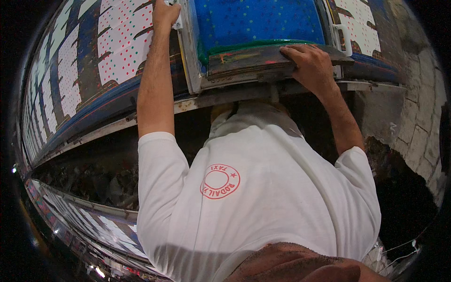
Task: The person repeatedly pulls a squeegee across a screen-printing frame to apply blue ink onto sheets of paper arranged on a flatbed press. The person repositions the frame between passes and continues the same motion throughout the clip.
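A printing screen point(260, 21) with blue mesh and scattered pale dots lies in front of me, set in a light metal frame point(189, 56). Across its near end rests a long, ink-stained squeegee point(249, 62), with a line of wet green ink point(268, 45) along its far edge. My right hand point(312, 66) grips the squeegee's right part, fingers over its top. At the frame's left side, my left hand point(165, 15) is closed around a white handle point(176, 22), mostly hidden by the fingers. A matching white handle point(345, 40) stands free on the right side.
The long table carries white panels point(124, 47) with red and green dots, left and right of the screen. A metal rail point(105, 126) runs along its near edge. Another table point(101, 225) stretches behind at lower left; stone paving point(420, 113) lies to the right.
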A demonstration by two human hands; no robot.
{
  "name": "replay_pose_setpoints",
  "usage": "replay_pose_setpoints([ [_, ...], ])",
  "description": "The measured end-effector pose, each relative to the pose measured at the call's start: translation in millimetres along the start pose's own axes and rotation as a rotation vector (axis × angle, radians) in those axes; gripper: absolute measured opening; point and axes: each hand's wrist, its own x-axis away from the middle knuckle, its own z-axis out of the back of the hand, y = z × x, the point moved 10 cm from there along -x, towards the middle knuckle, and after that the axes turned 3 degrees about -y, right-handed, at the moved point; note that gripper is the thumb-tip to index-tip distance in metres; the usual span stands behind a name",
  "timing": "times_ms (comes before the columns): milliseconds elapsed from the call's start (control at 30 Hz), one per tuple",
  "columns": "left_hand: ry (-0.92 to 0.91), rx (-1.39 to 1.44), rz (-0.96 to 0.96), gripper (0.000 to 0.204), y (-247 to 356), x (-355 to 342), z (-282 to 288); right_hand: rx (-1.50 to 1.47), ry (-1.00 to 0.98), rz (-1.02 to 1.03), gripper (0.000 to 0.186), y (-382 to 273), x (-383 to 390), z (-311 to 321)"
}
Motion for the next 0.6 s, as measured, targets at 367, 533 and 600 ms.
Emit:
replay_pose_setpoints([
  [367,0.102,-0.084,-0.17,0.057,15.1,4.8,8.2,0.061,0.05,0.007,0.057,16.2,-19.3,-42.2],
  [533,0.103,-0.059,-0.13,0.052,34.1,23.1,14.6,0.094,0.202,0.036,0.049,25.9,-57.6,-35.9],
  [600,0.118,-0.049,-0.134,0.047,43.2,31.5,17.6,0.086,0.151,0.0,0.04,42.7,-96.0,-37.4],
])
